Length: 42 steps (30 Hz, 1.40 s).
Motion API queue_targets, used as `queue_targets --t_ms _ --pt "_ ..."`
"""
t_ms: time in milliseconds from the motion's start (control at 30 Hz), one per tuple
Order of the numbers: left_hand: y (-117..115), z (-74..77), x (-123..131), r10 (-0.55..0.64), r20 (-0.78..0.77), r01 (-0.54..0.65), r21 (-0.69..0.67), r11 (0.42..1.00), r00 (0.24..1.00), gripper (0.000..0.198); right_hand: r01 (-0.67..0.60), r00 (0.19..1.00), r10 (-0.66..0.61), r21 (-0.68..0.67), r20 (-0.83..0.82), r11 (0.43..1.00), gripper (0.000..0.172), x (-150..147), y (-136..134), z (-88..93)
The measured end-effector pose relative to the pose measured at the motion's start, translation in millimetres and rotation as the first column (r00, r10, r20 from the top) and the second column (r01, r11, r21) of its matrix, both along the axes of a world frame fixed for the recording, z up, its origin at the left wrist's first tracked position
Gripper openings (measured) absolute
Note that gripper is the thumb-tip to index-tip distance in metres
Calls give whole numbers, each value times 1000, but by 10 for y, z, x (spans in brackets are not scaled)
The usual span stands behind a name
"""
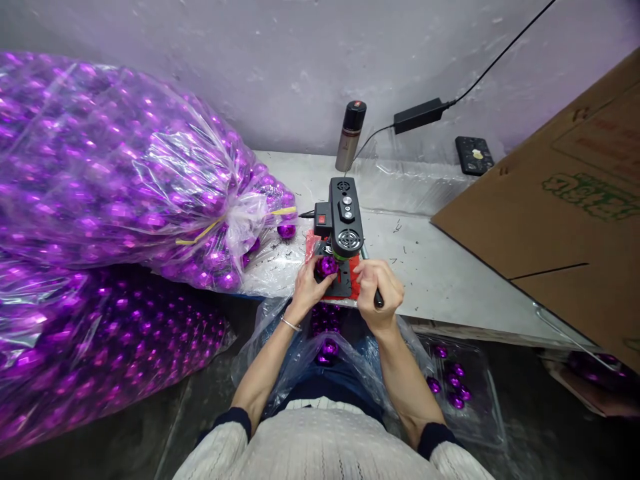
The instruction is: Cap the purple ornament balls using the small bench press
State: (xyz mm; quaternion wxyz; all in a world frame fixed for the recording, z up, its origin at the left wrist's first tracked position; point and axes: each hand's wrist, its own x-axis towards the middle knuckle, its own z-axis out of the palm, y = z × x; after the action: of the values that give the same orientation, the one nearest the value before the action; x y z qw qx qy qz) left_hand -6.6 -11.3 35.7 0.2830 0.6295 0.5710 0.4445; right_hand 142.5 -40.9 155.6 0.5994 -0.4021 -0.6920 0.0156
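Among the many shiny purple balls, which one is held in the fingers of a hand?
The purple ball in the left hand, at the black machine; no other ball in view is touched by a hand.

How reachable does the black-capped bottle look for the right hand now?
Probably not directly: the right hand grips a black handle, and the black machine stands before the bottle. Once free, the right hand might pass around.

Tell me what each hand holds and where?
The left hand holds a purple ball by its sides; the right hand grips a black handle near its end.
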Motion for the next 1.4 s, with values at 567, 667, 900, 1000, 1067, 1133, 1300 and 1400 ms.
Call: queue_targets --t_ms 567,667,900,1000,1067,1133,1300,1400 --pt "66 -307 51 -88 -22 90 134 987 996 66 4 999 -6 36 40 999 24 23 -2 -92" --pt "56 -286 49 -96 -25 98 150 984 995 64 9 999 -12 67 36 998 22 19 3 -222" --pt "42 -240 40 -112 -36 116 142 983 993 63 16 1000 -17 104 11 994 22 4 18 -534" --pt "42 -225 35 -116 -30 119 141 983 993 62 12 1000 -12 127 2 992 23 0 39 -586" --pt "42 -216 33 -125 -28 128 142 982 992 62 9 1000 -8 147 -2 989 23 1 52 -619" --pt "42 -211 31 -126 -25 128 139 982 992 62 11 1000 -10 159 -6 987 24 6 59 -660" --pt "44 -223 29 -121 -20 122 125 985 992 62 20 1000 -17 149 -20 989 24 20 63 -755" --pt "53 -237 28 -126 -20 127 129 983 992 62 13 999 -8 158 -32 987 25 18 74 -783"
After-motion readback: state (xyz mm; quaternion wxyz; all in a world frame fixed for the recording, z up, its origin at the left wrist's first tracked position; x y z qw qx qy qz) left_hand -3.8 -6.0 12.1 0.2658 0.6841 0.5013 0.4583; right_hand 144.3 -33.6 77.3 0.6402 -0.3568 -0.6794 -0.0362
